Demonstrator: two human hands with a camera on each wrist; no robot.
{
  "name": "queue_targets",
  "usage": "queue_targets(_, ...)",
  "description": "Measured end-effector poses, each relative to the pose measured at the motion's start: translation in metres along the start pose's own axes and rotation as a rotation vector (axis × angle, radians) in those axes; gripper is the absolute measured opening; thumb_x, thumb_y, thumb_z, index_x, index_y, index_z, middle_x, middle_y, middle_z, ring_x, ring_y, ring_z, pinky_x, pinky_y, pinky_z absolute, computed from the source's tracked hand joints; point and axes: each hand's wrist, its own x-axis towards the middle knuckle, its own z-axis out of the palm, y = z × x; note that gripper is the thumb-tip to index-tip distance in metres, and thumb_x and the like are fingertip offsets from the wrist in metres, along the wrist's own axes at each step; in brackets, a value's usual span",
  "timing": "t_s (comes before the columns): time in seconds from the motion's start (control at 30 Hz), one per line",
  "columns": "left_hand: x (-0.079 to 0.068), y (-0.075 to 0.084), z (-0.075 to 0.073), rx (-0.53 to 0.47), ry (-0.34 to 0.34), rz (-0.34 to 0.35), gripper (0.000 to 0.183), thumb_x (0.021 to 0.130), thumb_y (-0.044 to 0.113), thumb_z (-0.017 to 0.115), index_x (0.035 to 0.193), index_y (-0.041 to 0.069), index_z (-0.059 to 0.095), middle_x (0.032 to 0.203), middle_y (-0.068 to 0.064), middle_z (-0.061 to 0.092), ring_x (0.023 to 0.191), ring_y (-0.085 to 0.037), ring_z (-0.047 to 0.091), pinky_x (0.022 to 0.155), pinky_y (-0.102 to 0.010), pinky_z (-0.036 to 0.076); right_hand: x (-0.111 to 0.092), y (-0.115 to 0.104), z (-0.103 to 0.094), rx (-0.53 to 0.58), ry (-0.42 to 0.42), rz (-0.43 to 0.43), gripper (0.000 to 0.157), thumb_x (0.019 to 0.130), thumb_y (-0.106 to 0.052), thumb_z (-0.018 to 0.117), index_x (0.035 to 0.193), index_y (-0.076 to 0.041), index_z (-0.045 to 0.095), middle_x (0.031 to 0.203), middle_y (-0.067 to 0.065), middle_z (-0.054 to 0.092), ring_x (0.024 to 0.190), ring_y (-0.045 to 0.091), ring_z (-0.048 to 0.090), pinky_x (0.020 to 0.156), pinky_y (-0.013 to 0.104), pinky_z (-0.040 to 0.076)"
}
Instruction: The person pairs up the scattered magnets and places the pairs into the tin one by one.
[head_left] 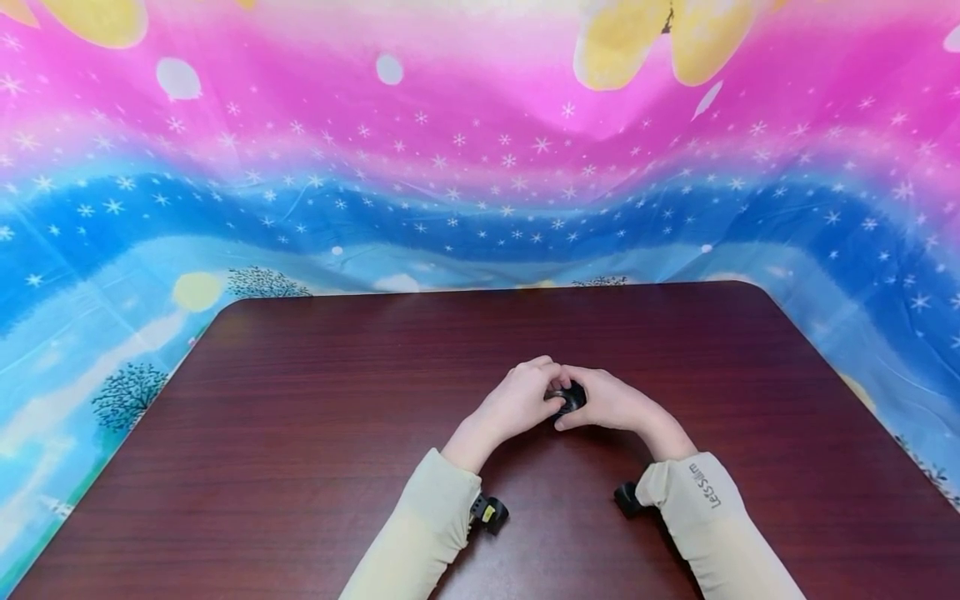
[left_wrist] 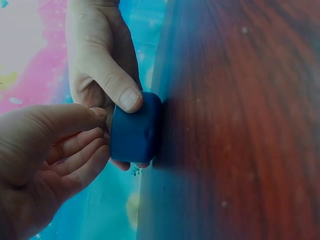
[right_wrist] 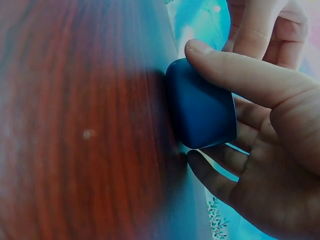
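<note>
A small dark, rounded object (head_left: 573,397) with a glossy top rests on the tabletop; its kind is not clear. My right hand (head_left: 611,400) grips it round the side. In the right wrist view, the right thumb (right_wrist: 220,67) lies along the upper side of the dark object (right_wrist: 202,107), with the other fingers behind and below. Bent over its top from the left is my left hand (head_left: 521,398), thumb and fingers drawn together. The left fingertips (left_wrist: 102,142) come up to the object's top edge in the left wrist view. Whether they pinch a part of it is hidden.
The dark red-brown wooden table (head_left: 337,375) has rounded far corners. Behind and beside it hangs a pink and blue printed cloth (head_left: 480,167). Black wrist cameras (head_left: 491,514) sit at both sleeve cuffs, low over the table.
</note>
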Motion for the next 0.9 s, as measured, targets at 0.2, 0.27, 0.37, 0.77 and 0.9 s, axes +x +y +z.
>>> queue_targets(0.2, -0.004, -0.001, -0.003, -0.009, -0.008, -0.005, 0.013, 0.082, 0.014, 0.066, 0.095, 0.012, 0.063, 0.089, 0.003, 0.056, 0.082, -0.008, 0.058, 0.072, -0.015, 0.045, 0.001, 0.0, 0.001, -0.02, 0.008, 0.005, 0.049, 0.071, -0.029, 0.077, 0.111, -0.013, 0.053, 0.103, 0.0, 0.06, 0.088, 0.014, 0.055, 0.077, 0.031, 0.045)
queue_targets(0.27, -0.005, -0.002, -0.004, -0.014, -0.009, -0.011, 0.013, 0.082, 0.014, 0.066, 0.095, 0.012, 0.063, 0.089, 0.003, 0.056, 0.082, -0.008, 0.058, 0.072, -0.015, 0.046, 0.001, 0.0, 0.001, -0.027, 0.011, 0.01, 0.052, 0.071, -0.03, 0.077, 0.113, -0.012, 0.052, 0.104, 0.001, 0.06, 0.089, 0.015, 0.055, 0.078, 0.032, 0.045)
queue_targets(0.37, -0.007, -0.005, -0.006, -0.02, -0.02, -0.027, 0.013, 0.083, 0.015, 0.066, 0.096, 0.013, 0.063, 0.089, 0.004, 0.056, 0.081, -0.008, 0.057, 0.072, -0.015, 0.046, 0.001, -0.001, 0.001, -0.028, 0.011, 0.023, 0.059, 0.071, -0.031, 0.077, 0.121, -0.011, 0.051, 0.11, 0.004, 0.059, 0.093, 0.017, 0.055, 0.08, 0.034, 0.045)
queue_targets(0.77, -0.016, -0.015, -0.012, 0.014, -0.056, -0.078, 0.015, 0.083, 0.019, 0.065, 0.097, 0.014, 0.065, 0.089, 0.005, 0.056, 0.08, -0.006, 0.056, 0.072, -0.017, 0.046, 0.0, -0.006, 0.002, -0.012, 0.007, 0.048, 0.06, 0.071, -0.028, 0.077, 0.124, -0.017, 0.05, 0.116, 0.002, 0.057, 0.098, 0.016, 0.054, 0.082, 0.035, 0.044)
queue_targets(0.9, -0.019, -0.018, -0.015, 0.019, -0.056, -0.076, 0.014, 0.083, 0.019, 0.065, 0.097, 0.014, 0.064, 0.088, 0.005, 0.057, 0.078, -0.006, 0.056, 0.071, -0.017, 0.046, -0.001, -0.007, 0.002, -0.023, 0.022, 0.04, 0.061, 0.071, -0.028, 0.077, 0.124, -0.017, 0.051, 0.116, 0.003, 0.057, 0.099, 0.017, 0.054, 0.084, 0.038, 0.045)
